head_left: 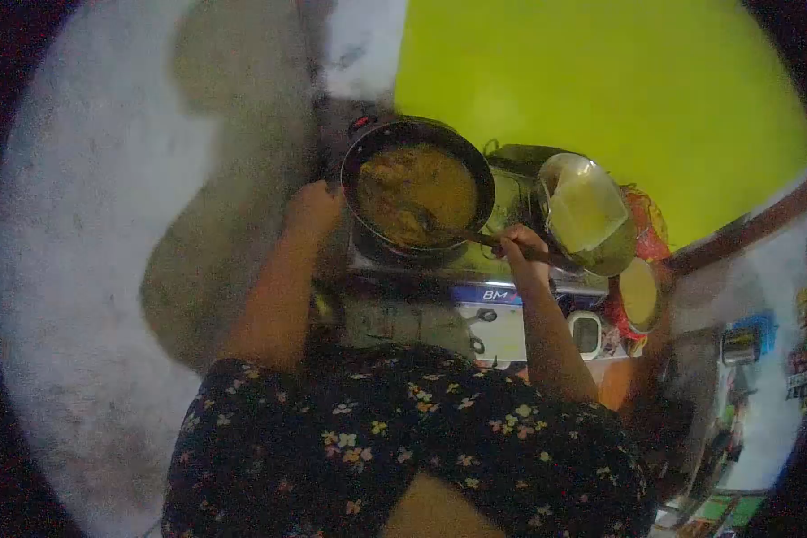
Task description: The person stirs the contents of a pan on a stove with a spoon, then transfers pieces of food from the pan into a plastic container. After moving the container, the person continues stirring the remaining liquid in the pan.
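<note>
A deep black pan (488, 190) on the stove holds a thick yellow-brown stew (435, 179) with chunks in it. My left hand (316, 211) is closed at the pan's left side, at its rim or a side handle; the fingertips are partly hidden. With my right hand (524, 247) I grip the brown handle of a cooking spoon (464, 235). Its head dips into the stew near the middle of the pan and is hard to make out there.
Right of the pan, a metal pot (611, 255) holds something pale. A round tan lid or board (638, 294) and red packaging (647, 224) stand beyond it. The stove's front panel (493, 294) reads "BM". A yellow-green wall (601, 90) rises behind.
</note>
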The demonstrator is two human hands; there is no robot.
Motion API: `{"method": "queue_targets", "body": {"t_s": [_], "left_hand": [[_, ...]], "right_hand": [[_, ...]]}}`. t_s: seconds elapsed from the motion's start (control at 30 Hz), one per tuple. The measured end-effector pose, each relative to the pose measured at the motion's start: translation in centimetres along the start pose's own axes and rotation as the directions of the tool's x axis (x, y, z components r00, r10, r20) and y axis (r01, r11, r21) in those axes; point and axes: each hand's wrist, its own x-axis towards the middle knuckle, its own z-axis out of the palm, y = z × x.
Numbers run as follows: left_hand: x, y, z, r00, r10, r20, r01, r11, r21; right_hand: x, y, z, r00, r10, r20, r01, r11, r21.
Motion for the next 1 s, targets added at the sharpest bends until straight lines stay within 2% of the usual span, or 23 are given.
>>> {"method": "queue_targets", "body": {"t_s": [0.03, 0.13, 0.23, 0.33, 0.43, 0.47, 0.53, 0.63, 0.77, 0.87, 0.97, 1.0], "left_hand": [[-0.4, 0.3, -0.6, 1.0, 0.002, 0.011, -0.002, 1.0, 0.005], [-0.5, 0.2, -0.3, 1.0, -0.014, 0.006, 0.014, 0.999, 0.04], [-0.7, 0.3, -0.6, 0.998, -0.046, 0.034, 0.045, 0.999, 0.017], [-1.0, 0.4, -0.8, 0.998, -0.044, 0.034, 0.044, 0.999, 0.001], [-1.1, 0.3, -0.7, 0.999, -0.042, 0.015, 0.041, 0.996, 0.079], [-1.1, 0.3, -0.7, 0.999, -0.043, 0.01, 0.041, 0.992, 0.119], [-1.1, 0.3, -0.6, 0.997, -0.077, 0.009, 0.076, 0.995, 0.058], [-2.0, 0.8, -1.5, 0.996, -0.084, 0.02, 0.083, 0.996, 0.032], [-1.5, 0.3, -0.8, 0.997, -0.077, -0.001, 0.077, 0.997, 0.032], [-1.8, 0.1, -0.2, 0.989, -0.025, -0.143, 0.031, 0.999, 0.044], [-3.3, 1.5, -1.7, 0.992, 0.029, -0.123, -0.013, 0.991, 0.132], [-3.3, 1.4, -1.3, 0.983, 0.1, -0.151, -0.072, 0.981, 0.182]], "right_hand": [[0.1, -0.3, 0.0, 0.997, -0.047, 0.056, 0.053, 0.994, -0.095], [-0.4, -3.6, 1.3, 0.992, -0.102, 0.076, 0.113, 0.981, -0.156], [-0.2, -4.3, 1.1, 0.938, -0.299, 0.173, 0.337, 0.905, -0.26], [-0.6, -2.4, 0.9, 1.0, -0.021, 0.019, 0.02, 0.999, 0.05], [-0.9, -2.1, 0.7, 0.937, 0.293, -0.19, -0.28, 0.955, 0.095], [-1.0, -2.3, 0.8, 0.931, 0.304, -0.2, -0.285, 0.951, 0.117], [-0.8, -2.9, 1.0, 0.92, 0.328, -0.217, -0.297, 0.941, 0.164], [-0.1, -1.6, 0.2, 0.902, 0.383, -0.199, -0.361, 0.923, 0.135], [-0.2, -1.6, 0.0, 0.844, 0.472, -0.254, -0.397, 0.869, 0.295], [-0.2, -1.2, -0.5, 0.836, 0.463, -0.294, -0.357, 0.866, 0.35], [0.2, -0.2, -1.1, 0.84, 0.443, -0.313, -0.298, 0.859, 0.417], [0.2, -1.9, -0.9, 0.829, 0.463, -0.314, -0.298, 0.84, 0.453]]}}
